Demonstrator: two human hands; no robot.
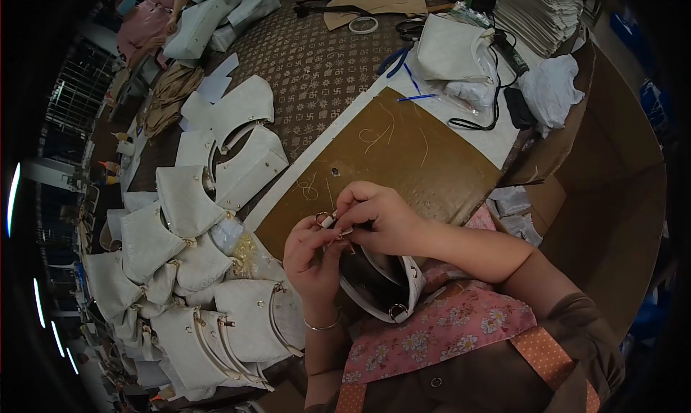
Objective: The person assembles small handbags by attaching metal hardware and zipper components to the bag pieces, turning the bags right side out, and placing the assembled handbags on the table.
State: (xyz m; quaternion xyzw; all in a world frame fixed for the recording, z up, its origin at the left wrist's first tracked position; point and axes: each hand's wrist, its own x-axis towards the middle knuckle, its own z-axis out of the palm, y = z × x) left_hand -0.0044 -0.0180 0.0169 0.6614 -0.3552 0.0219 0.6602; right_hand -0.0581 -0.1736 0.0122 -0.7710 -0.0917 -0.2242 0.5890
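A white handbag [414, 287] sits open-mouthed at my lap, its dark lining showing and a gold ring [397, 311] on its near edge. Just above its opening, my left hand [311, 262] and my right hand [385, 215] meet with fingers pinched together. Between them is a short white strap end [327, 221] with a gold ring [322, 217] and other small gold hardware. Both hands are closed on this piece; the fingertips partly hide it. My left wrist wears a bangle [322, 324].
Many white handbags [191, 204] are heaped on the left. A brown board [403, 146] with loose threads lies ahead. Beyond it are blue-handled scissors [392, 64], a blue pen [417, 97] and tape [363, 25]. A large cardboard box [612, 161] stands right. Another person [147, 24] is far left.
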